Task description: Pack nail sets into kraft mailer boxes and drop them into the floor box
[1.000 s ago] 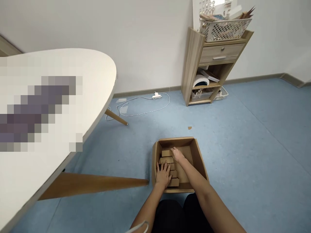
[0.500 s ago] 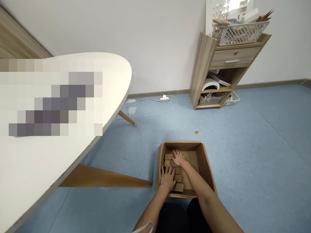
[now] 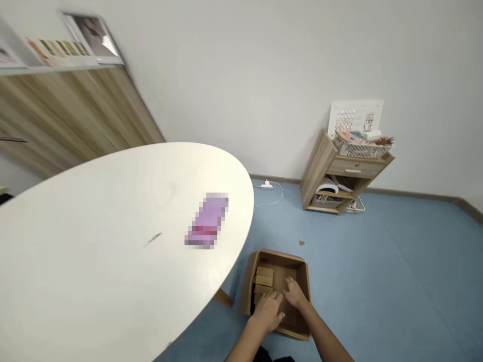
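Note:
An open cardboard box (image 3: 307, 281) stands on the floor in front of me. Along its left side sits a row of small brown cardboard boxes (image 3: 263, 280). My left hand (image 3: 267, 311) reaches in over the near end of that row, fingers apart and thumb out to the right; whether it touches the small boxes I cannot tell. Over the right part of the box's inside is my right hand (image 3: 295, 291), its fingers stretched out with nothing visible in them. The left hand covers part of the nearer small boxes.
A white oval table (image 3: 124, 211) fills the left side, with a blurred-out purple item (image 3: 207, 221) on it. Its wooden leg (image 3: 223, 297) stands left of the box. By the wall are a wooden cabinet (image 3: 319, 166) and a white power strip (image 3: 266, 185) with a cord.
The view has tilted up and swung left, showing more table and wall. My right hand has left the small boxes and moved right. My left hand has shifted toward the box's middle.

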Demonstrator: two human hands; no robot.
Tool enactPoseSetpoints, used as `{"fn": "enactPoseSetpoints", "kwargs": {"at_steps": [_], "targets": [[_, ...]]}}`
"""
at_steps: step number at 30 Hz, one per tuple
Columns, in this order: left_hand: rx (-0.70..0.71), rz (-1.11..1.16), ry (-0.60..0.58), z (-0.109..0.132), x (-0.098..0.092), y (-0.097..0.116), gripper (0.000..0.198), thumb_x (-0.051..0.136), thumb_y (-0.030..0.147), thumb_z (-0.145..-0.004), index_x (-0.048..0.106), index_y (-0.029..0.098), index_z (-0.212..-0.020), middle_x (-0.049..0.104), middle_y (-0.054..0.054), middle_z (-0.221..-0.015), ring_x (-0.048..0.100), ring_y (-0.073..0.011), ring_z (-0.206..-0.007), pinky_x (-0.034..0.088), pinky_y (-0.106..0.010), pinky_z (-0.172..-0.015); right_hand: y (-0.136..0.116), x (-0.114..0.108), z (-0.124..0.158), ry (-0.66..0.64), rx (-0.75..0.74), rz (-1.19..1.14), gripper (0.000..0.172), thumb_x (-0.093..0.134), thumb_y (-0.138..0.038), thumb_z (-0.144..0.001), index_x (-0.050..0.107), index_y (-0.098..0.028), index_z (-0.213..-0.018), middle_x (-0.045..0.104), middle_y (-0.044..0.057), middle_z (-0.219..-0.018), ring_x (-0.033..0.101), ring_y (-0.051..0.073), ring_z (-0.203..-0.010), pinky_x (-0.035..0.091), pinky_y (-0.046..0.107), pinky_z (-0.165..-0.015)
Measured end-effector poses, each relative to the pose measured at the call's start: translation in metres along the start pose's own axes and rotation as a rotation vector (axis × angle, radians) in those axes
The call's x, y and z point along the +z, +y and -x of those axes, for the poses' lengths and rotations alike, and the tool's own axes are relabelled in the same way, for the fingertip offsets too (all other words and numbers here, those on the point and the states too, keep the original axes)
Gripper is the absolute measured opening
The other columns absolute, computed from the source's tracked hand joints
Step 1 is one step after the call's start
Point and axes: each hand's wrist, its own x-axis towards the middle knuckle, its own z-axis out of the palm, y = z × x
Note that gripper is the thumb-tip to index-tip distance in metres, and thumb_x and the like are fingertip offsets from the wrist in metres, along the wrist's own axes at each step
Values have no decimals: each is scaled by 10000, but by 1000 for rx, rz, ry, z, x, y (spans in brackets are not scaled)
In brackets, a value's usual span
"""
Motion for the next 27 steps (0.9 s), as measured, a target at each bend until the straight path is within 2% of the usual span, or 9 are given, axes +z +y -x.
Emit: {"fn": "enactPoseSetpoints", "kwargs": {"at_steps": [3, 5, 8, 11, 14, 18, 21, 24, 27], "targets": [[179, 82, 169, 68, -43, 49, 476, 406, 321, -927, 458, 291, -1399, 546, -57, -1393, 530, -251, -1248, 417, -409, -1079, -25, -32, 54, -11, 33, -235, 519, 503, -302, -749, 629, -137, -1225, 619, 150, -1286, 550, 280, -1243, 391, 377, -1074], [206, 85, 327, 118, -74, 70, 450, 273, 344, -985, 452, 366, -1397, 481, -1, -1459, 488, -207, -1300, 420, -347, -1086, -46, -50, 93, -17, 10, -386, 477, 523, -395, -732, 665, -206, -1146, 660, 109, -1230, 570, 299, -1218, 436, 412, -1038], [-85, -19, 633, 196, -121, 75, 496, 199, 352, -993, 411, 345, -1441, 399, 2, -1518, 368, -225, -1397, 342, -387, -1153, -86, -78, 151, -43, -48, -549, 446, 534, -485, -693, 682, -255, -1045, 682, 89, -1183, 593, 312, -1188, 465, 421, -1011], [-450, -93, 784, 268, -151, 56, 540, 204, 363, -981, 306, 277, -1504, 289, -18, -1573, 221, -247, -1462, 208, -464, -1199, -140, -111, 199, -134, -134, -577, 452, 539, -533, -672, 679, -271, -1013, 690, 81, -1161, 608, 315, -1163, 471, 416, -1006], [-749, -81, 719, 325, -158, 36, 572, 258, 370, -959, 296, 217, -1509, 276, -74, -1569, 194, -291, -1463, 135, -551, -1183, -206, -142, 232, -213, -268, -494, 474, 531, -536, -704, 673, -240, -1046, 683, 99, -1164, 621, 305, -1131, 482, 390, -983], [-778, 7, 526, 366, -152, 30, 614, 368, 332, -902, 300, 245, -1506, 228, -65, -1579, 181, -299, -1461, 137, -574, -1168, -298, -158, 254, -267, -526, -354, 431, 504, -461, -781, 651, -230, -1114, 670, 99, -1164, 635, 272, -1070, 494, 365, -947], [-740, 17, 417, 375, -151, 29, 706, 439, 284, -838, 264, 197, -1517, 166, -99, -1591, 156, -300, -1467, 115, -590, -1163, -355, -146, 260, -271, -655, -251, 425, 495, -413, -787, 648, -203, -1124, 663, 110, -1163, 638, 260, -1039, 499, 363, -934], [-638, 37, 407, 380, -153, 19, 734, 472, 308, -823, 260, 191, -1516, 190, -127, -1587, 182, -308, -1462, 72, -620, -1154, -399, -122, 265, -294, -690, -124, 449, 462, -368, -803, 635, -185, -1175, 642, 117, -1220, 632, 254, -1071, 502, 356, -932], [-535, 98, 379, 388, -156, 4, 756, 530, 310, -793, 295, 194, -1503, 228, -137, -1578, 222, -311, -1452, 152, -601, -1154, -435, -94, 267, -296, -697, 53, 478, 466, -316, -801, 621, -174, -1230, 615, 115, -1293, 578, 250, -1195, 433, 352, -1034]]}}
